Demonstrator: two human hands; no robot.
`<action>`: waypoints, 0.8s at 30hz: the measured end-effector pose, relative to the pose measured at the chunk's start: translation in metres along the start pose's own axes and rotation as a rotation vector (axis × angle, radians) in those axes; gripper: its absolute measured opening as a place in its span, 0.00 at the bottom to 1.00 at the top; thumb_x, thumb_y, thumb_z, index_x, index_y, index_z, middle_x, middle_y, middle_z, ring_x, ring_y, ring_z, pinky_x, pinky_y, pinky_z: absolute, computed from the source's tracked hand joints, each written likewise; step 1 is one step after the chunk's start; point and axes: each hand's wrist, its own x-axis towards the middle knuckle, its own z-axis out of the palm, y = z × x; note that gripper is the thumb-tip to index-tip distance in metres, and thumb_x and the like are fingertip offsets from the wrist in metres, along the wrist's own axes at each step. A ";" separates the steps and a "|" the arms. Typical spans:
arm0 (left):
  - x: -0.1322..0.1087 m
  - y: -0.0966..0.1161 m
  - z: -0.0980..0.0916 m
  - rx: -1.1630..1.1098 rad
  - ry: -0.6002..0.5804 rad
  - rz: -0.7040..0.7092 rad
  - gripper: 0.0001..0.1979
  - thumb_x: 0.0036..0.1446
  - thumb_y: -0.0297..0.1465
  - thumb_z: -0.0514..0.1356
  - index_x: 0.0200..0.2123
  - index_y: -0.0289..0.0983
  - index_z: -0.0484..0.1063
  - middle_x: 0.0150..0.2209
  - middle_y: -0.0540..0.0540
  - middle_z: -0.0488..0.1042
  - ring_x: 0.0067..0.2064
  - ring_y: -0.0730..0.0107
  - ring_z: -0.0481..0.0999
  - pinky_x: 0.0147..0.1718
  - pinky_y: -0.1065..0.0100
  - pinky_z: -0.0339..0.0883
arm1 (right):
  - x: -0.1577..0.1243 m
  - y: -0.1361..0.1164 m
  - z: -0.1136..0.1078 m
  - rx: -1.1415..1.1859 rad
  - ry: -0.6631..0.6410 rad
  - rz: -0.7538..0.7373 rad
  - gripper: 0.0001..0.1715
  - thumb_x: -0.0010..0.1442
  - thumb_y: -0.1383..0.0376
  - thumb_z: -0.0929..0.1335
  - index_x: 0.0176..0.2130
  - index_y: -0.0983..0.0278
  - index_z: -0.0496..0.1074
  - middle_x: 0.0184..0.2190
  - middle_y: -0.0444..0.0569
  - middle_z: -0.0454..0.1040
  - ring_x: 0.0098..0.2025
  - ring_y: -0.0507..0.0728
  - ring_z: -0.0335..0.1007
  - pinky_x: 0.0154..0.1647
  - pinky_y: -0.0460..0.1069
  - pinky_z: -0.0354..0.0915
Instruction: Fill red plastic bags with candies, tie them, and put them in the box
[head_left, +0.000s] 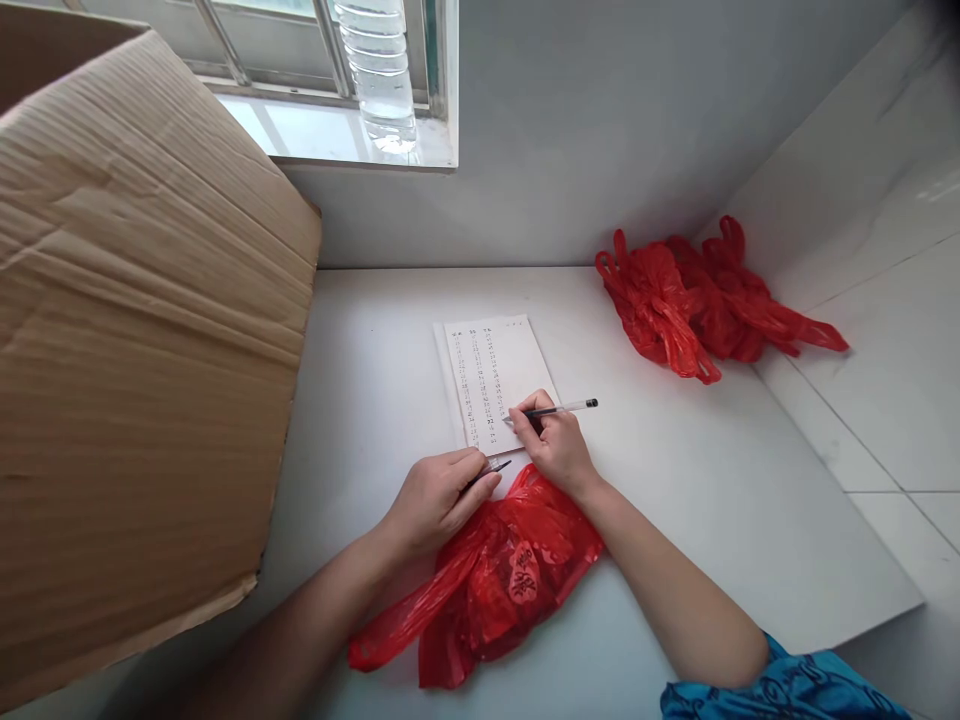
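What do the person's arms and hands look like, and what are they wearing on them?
The left hand and right hand are both bare, with no gloves, rings or watch to be seen. On the right arm, a bright blue sleeve with dark curly patterns ends near the elbow. No sleeve shows on the left arm.

The person's right grip [553, 440] leans over the near right corner of the notepad [517, 360], closed in a pinch, the right forearm [667, 575] slanting back rightward from there. I see the left grip [439, 490] curled at the notepad's near edge, the left forearm [322, 610] angling off near-left.
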 end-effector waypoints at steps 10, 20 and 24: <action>0.002 0.003 -0.001 -0.003 0.017 0.012 0.16 0.68 0.35 0.49 0.27 0.37 0.57 0.25 0.53 0.62 0.26 0.76 0.59 0.28 0.72 0.52 | 0.000 0.001 -0.001 0.000 0.010 -0.004 0.12 0.67 0.57 0.63 0.34 0.60 0.65 0.24 0.42 0.73 0.24 0.53 0.71 0.27 0.46 0.60; 0.001 0.003 -0.002 -0.007 0.008 0.000 0.16 0.68 0.35 0.49 0.27 0.37 0.59 0.26 0.53 0.64 0.26 0.76 0.61 0.28 0.72 0.53 | 0.001 0.000 -0.001 0.007 0.023 0.014 0.12 0.67 0.56 0.64 0.33 0.60 0.65 0.23 0.42 0.72 0.24 0.53 0.69 0.27 0.47 0.60; 0.001 0.004 -0.003 -0.001 0.004 -0.013 0.17 0.68 0.36 0.49 0.27 0.37 0.61 0.27 0.52 0.66 0.27 0.75 0.63 0.29 0.72 0.54 | 0.002 0.002 -0.001 0.174 0.030 0.041 0.12 0.66 0.56 0.65 0.33 0.60 0.65 0.25 0.43 0.73 0.24 0.52 0.68 0.27 0.47 0.62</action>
